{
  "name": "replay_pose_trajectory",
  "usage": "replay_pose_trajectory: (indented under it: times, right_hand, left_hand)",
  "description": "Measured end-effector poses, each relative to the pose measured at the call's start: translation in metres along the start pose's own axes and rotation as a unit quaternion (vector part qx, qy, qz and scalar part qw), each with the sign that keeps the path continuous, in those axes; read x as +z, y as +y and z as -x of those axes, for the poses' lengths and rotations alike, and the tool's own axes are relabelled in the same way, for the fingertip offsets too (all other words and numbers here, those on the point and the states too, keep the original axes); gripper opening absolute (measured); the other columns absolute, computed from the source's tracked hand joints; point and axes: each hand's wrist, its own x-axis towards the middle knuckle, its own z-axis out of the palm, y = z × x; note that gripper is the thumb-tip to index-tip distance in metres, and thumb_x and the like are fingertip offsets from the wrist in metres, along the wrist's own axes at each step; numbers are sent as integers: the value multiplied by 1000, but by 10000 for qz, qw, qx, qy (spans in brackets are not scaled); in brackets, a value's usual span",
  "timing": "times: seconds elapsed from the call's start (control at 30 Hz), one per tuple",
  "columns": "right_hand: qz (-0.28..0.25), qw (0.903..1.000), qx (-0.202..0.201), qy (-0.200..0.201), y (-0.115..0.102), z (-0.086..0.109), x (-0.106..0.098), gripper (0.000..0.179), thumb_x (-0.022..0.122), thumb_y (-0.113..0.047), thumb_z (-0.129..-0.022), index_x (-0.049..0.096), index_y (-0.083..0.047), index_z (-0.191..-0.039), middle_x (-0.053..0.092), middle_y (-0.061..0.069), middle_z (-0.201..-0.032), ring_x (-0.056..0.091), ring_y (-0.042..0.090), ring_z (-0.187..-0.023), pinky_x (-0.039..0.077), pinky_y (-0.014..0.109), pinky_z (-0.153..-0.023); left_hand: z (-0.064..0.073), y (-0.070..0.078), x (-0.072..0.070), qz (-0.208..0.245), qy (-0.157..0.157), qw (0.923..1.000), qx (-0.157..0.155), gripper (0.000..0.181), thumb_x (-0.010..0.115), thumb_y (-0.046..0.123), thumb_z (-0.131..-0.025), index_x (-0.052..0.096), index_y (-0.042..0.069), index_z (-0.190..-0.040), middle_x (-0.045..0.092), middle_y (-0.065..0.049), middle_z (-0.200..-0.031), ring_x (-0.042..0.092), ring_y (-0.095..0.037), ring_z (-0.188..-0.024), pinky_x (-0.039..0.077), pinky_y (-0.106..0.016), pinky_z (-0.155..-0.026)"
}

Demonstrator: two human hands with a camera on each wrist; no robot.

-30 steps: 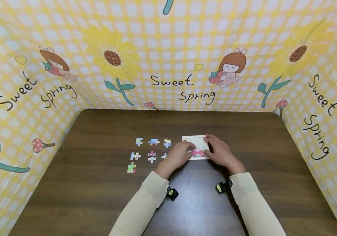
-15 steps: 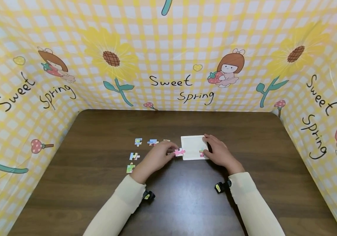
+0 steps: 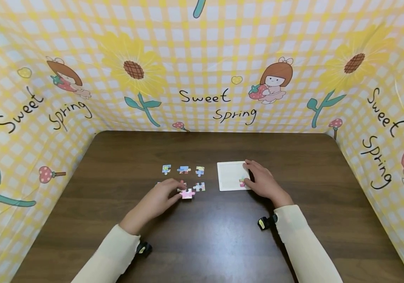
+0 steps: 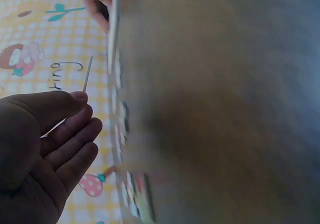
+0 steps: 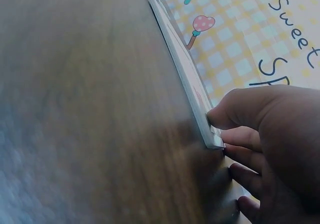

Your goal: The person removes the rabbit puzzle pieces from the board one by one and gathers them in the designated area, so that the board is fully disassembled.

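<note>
My left hand (image 3: 155, 198) pinches a pink jigsaw piece (image 3: 187, 193) between thumb and finger, left of the white puzzle tray (image 3: 229, 172). In the left wrist view that pink piece (image 4: 88, 74) is seen edge-on above the thumb tip, while the other fingers are loosely curled. At the tray's right side, my right hand (image 3: 263, 181) grips the rim, thumb over the top and fingers along the outer edge. Beside that thumb, a small pink and green jigsaw piece (image 3: 242, 182) lies in the tray's lower right corner, partly covered. The right wrist view shows the tray (image 5: 182, 69) from its side.
Loose jigsaw pieces lie left of the tray: a back row with a left piece (image 3: 166, 169), a middle piece (image 3: 183, 169) and a right piece (image 3: 200, 170), and a blue-white piece (image 3: 199, 186) nearer. My left hand covers others. A patterned cloth (image 3: 202, 78) walls the brown table (image 3: 216, 236).
My left hand has lifted the pink jigsaw piece out of the tray and carried it left, to the loose pieces. My right hand stays at the tray's edge.
</note>
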Motion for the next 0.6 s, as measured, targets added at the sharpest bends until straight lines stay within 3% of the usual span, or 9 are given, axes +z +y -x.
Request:
replay_pose_trajectory:
  times: [0.23,0.6]
  right_hand:
    - [-26,10000,58,-62,2,1,1,55,63,-18,-94,45,2,-142,34,16,-153,23,36,-143,21,60,-109]
    - [-84,9999,59,-118,1,0,1,56,61,-20,-95,43,1,-144,32,15,-155,21,35,-144,19,60,-110]
  left_hand:
    - [13,-12,3,-50,-111,9999,-23,21,71,11,-89,70,10,-110,66,-1,-107,62,-18,-101,50,-39,-89]
    - [19,-16,4,-226,-175,9996,-64,20,72,12,-89,70,12,-109,65,1,-105,62,-15,-98,51,-37,-86]
